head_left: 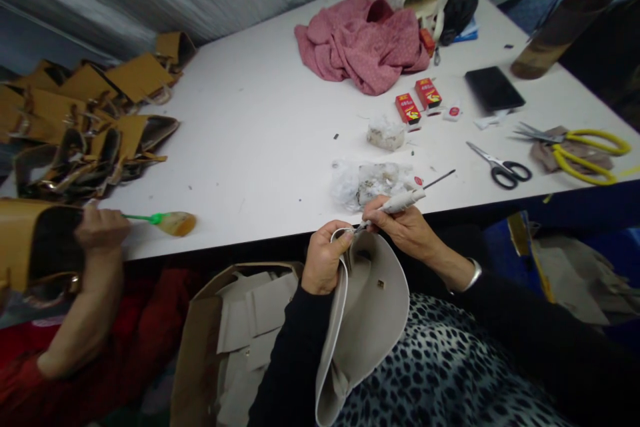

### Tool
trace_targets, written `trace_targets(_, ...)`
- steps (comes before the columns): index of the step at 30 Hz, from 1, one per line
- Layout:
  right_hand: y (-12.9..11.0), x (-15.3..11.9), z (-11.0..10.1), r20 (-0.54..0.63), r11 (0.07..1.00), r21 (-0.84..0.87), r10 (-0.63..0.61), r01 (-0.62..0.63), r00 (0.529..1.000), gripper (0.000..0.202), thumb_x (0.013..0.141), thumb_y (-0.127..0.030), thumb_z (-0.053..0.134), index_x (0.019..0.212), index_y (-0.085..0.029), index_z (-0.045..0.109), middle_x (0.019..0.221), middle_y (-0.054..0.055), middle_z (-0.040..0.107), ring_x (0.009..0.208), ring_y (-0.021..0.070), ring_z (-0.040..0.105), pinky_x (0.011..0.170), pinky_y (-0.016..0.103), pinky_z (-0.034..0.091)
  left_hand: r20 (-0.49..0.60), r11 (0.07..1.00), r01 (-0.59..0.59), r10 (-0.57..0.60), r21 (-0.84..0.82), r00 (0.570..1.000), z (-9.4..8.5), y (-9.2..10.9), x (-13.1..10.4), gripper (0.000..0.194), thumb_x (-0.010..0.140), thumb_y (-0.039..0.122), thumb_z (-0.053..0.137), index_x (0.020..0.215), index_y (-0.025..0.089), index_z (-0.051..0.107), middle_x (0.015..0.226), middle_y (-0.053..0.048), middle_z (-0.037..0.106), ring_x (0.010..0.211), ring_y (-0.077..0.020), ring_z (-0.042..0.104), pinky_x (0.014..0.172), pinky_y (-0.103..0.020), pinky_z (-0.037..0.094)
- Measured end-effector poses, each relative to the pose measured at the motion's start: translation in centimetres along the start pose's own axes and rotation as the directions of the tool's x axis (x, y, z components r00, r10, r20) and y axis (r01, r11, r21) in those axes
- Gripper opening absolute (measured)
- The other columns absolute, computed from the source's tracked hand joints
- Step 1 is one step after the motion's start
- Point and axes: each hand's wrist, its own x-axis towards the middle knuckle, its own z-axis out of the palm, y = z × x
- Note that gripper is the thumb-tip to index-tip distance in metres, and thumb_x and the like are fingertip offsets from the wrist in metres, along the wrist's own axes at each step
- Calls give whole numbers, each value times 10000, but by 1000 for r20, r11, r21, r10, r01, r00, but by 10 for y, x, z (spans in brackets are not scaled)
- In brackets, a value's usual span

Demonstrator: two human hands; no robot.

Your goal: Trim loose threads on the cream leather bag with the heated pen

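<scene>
My left hand (325,257) pinches the upper rim of an off-white handbag (385,327), its mouth gaping towards me and a small brass-coloured fitting on the inner wall. My right hand (405,230) is closed round a white-wrapped hand tool (400,202). A thin dark metal shaft sticks out of the tool's far end, and its near end points at the rim beside my left fingers. Whether that end touches the bag is hidden by my fingers. Just beyond my hands, clear plastic bags of small parts (373,183) lie on the white table (250,140).
Black-handled scissors (500,167), yellow-handled scissors (583,150), red boxes (409,109) and a black phone-like slab (495,89) lie to the right. Tan bags (90,83) crowd the left. A co-worker's hand (103,230) is near a green-tipped bottle (173,222). A carton (197,340) holds off-white pieces.
</scene>
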Motion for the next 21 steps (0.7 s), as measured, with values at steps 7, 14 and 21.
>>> trace_targets(7,-7,-13,-2,173,911,-252,-289,325,942,269,1022,-448,614,949,-217,732,856,42,727,785,186,634,755,342,488,8,999,-33,34,-11,999,-3,0,-2,344,622,362,910,775,148,689,680,4,636,620,-115,527,631,-246,409)
trace_targets(14,-29,-35,2,-17,988,-41,-147,146,989,210,1033,-377,614,1175,-267,724,931,24,787,790,176,731,749,320,568,-20,998,-58,58,-7,998,-5,2,-5,332,626,364,896,769,160,676,658,13,618,596,-122,512,615,-253,406)
trace_targets(21,-14,-38,22,-176,948,-304,-154,96,972,196,994,-408,666,1085,-238,700,1061,72,742,976,223,686,888,369,528,24,946,-225,226,232,974,-10,-3,-23,225,806,381,800,828,174,716,747,2,621,674,-131,510,662,-249,419)
